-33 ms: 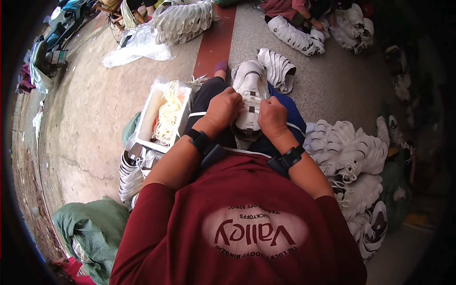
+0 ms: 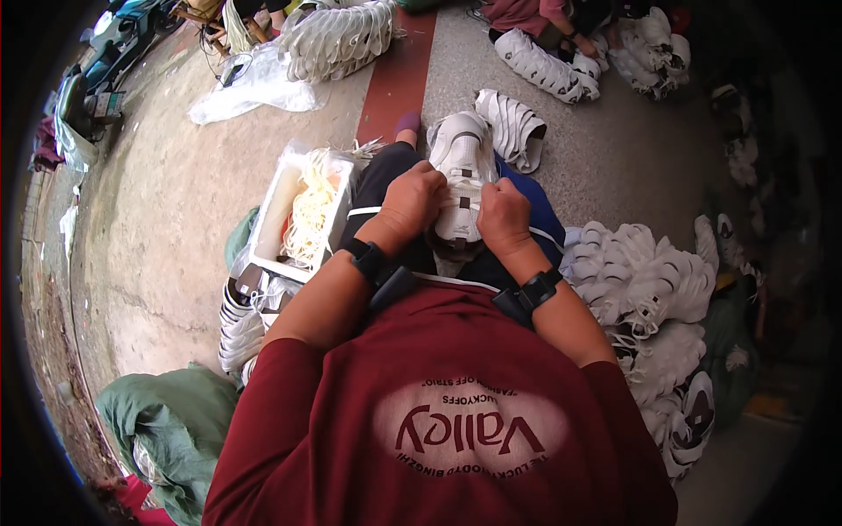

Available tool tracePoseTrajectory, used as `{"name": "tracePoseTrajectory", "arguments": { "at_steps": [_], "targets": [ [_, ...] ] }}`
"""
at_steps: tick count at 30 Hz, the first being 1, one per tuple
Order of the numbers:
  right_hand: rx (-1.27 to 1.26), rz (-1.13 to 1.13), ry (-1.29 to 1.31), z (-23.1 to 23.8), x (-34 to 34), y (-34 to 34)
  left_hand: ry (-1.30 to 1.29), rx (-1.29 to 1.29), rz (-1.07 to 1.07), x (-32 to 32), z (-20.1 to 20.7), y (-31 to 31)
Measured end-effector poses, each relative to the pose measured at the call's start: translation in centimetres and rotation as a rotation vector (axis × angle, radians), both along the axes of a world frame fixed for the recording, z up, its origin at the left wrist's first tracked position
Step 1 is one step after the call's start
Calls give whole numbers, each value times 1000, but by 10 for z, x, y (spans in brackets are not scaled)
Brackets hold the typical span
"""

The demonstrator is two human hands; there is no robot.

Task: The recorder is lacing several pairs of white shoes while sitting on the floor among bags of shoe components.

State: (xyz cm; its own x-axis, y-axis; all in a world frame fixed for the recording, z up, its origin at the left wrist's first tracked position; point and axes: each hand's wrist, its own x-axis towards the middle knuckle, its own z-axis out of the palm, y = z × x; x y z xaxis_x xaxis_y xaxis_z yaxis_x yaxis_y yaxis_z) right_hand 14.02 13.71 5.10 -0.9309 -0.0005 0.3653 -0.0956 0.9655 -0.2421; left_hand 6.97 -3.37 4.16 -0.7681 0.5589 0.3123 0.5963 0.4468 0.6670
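Observation:
A white sneaker (image 2: 460,138) rests on my lap between my knees, toe pointing away from me, its tongue and opening toward my body. My left hand (image 2: 410,200) is closed at the left side of the lacing, and my right hand (image 2: 503,215) is closed at the right side. A white shoelace (image 2: 462,183) runs across the sneaker between the two fists; the ends inside my fingers are hidden. Left of my thigh, a white foam box (image 2: 263,256) holds a loose heap of cream-white laces (image 2: 313,210).
A row of nested white shoe uppers (image 2: 516,131) lies beyond my right knee. More white shoes (image 2: 645,272) are piled at my right. Green sacking (image 2: 171,421) lies at lower left. Farther off are clear plastic (image 2: 254,98), bundled uppers (image 2: 342,39) and another person's hand (image 2: 586,44).

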Motion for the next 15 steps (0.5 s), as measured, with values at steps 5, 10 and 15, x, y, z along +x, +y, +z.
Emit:
{"name": "tracePoseTrajectory", "arguments": {
  "at_steps": [5, 10, 15],
  "targets": [
    [-669, -133, -93, -24, -19, 20, -452, 280, -79, -7, -7, -3],
    [-1560, -149, -440, -5, -17, 23, -936, 534, -197, -13, -5, -5],
    [-1547, -46, -433, 8, -14, 21, -954, 471, -193, -16, -2, -6]
  ]
}}
